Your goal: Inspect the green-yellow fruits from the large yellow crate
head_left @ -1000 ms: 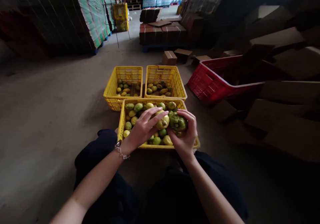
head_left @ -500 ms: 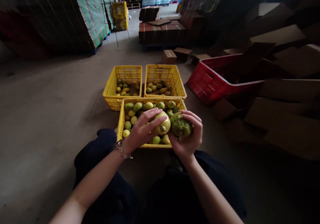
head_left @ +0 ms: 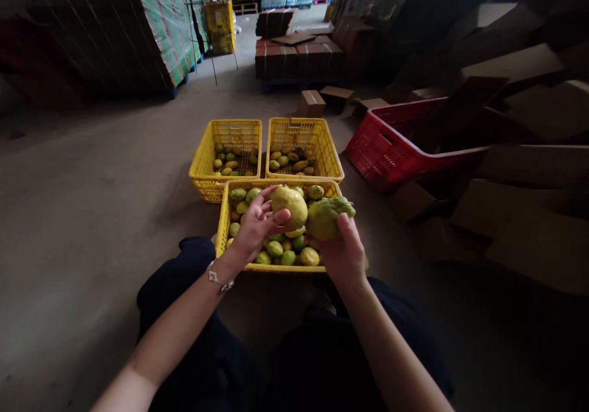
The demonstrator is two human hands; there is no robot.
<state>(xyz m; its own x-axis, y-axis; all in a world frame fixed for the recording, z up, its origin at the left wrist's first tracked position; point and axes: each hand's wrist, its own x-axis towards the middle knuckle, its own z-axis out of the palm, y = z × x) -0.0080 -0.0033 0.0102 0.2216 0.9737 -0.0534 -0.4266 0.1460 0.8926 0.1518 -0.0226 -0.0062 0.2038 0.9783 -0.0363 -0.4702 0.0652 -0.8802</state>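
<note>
My left hand [head_left: 257,225] is closed round a pale yellow, rounded fruit that looks like a citron [head_left: 289,207]. My right hand [head_left: 344,253] grips a larger green citron [head_left: 327,218], whose far right end is knobbly and wrinkled. Both fruits are held up side by side, close together, above the front yellow crate [head_left: 280,268]. Inside that crate lie several green and yellow citrons [head_left: 310,256], partly covered by my hands. A bracelet [head_left: 219,280] circles my left wrist.
Two more yellow crates, at left [head_left: 197,166] and right [head_left: 334,154], stand just behind, each with several fruits in the bottom. A red crate [head_left: 381,154] and loose cardboard [head_left: 529,215] lie at the right. Small boxes [head_left: 311,102] and a loaded pallet [head_left: 299,59] are farther back.
Both hands have turned the citrons. The left thumb now shows below the yellow one, and the green one's knobbly end has swung from facing me to the right.
</note>
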